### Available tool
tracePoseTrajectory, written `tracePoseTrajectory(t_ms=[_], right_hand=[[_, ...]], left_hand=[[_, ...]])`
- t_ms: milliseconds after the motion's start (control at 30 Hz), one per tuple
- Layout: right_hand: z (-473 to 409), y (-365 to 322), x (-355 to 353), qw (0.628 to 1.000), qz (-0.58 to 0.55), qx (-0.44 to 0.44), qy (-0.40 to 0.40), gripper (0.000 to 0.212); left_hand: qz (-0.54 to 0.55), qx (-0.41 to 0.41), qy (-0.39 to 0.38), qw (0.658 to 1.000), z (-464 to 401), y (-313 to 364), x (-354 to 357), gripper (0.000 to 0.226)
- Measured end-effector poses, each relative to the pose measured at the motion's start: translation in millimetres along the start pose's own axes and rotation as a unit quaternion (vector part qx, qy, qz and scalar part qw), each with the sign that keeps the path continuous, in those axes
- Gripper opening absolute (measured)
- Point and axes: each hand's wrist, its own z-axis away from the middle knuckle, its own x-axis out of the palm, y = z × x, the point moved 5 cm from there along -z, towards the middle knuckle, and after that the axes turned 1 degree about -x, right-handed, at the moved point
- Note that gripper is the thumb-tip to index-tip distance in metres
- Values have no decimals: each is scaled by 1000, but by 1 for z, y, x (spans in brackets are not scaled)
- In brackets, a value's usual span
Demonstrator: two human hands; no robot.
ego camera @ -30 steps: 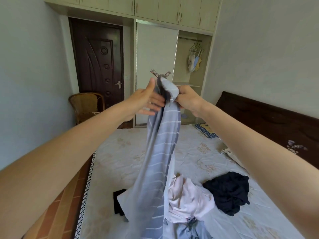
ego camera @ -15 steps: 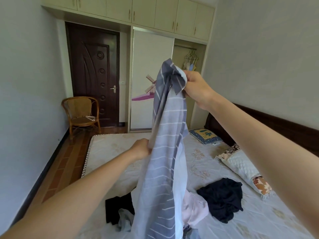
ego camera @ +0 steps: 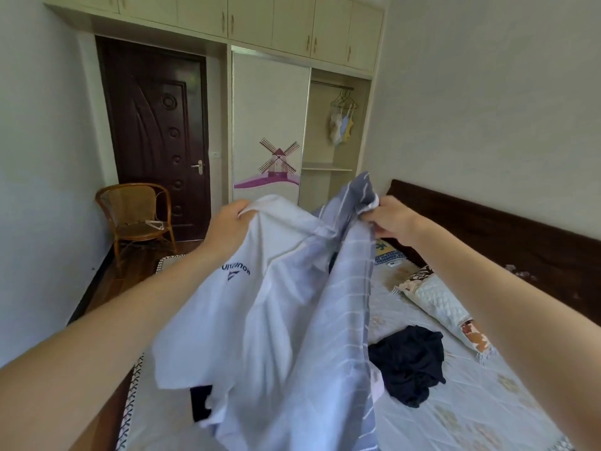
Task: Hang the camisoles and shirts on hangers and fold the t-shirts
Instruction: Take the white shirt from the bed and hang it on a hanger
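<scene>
Lowered since half a second ago: right hand [ego camera: 392, 219], with left hand [ego camera: 227, 227] raised to match, spreading the shirt [ego camera: 292, 304] over the bed [ego camera: 455, 418]. Left fingers pinch its white half at 10 o'clock; right fingers pinch the grey striped half at 2 o'clock. Dark garment [ego camera: 408, 369] on mattress, 4 o'clock. Camisoles [ego camera: 341, 125] hang in wardrobe, 12 o'clock.

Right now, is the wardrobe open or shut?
Open on the right: wardrobe shows its rail, with the sliding door covering the left half.
</scene>
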Motion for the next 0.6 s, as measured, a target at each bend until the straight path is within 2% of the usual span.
tracePoseTrajectory(t_ms=[133,267,333,367,433,500,600], right_hand=[[15,-2,31,987,135,24,-85,33],[29,-37,57,951,257,-83,-151,72],[38,-61,67,929,298,-178,-127,108],[42,-72,73,917,312,-223,-114,116],[45,-86,84,908,306,-268,-104,106],[46,-95,93,908,297,-281,-93,76],[41,-100,97,908,280,-309,-50,42]], left_hand=[[-39,54,-26,997,-16,32,0,21],[-53,73,-46,995,-24,50,-1,19],[-70,95,-66,991,-25,56,-1,18],[-75,108,-80,988,-24,59,-1,17],[-74,125,-103,984,-20,66,3,15],[-68,131,-113,983,-14,74,7,16],[-60,118,-108,985,-10,78,9,15]])
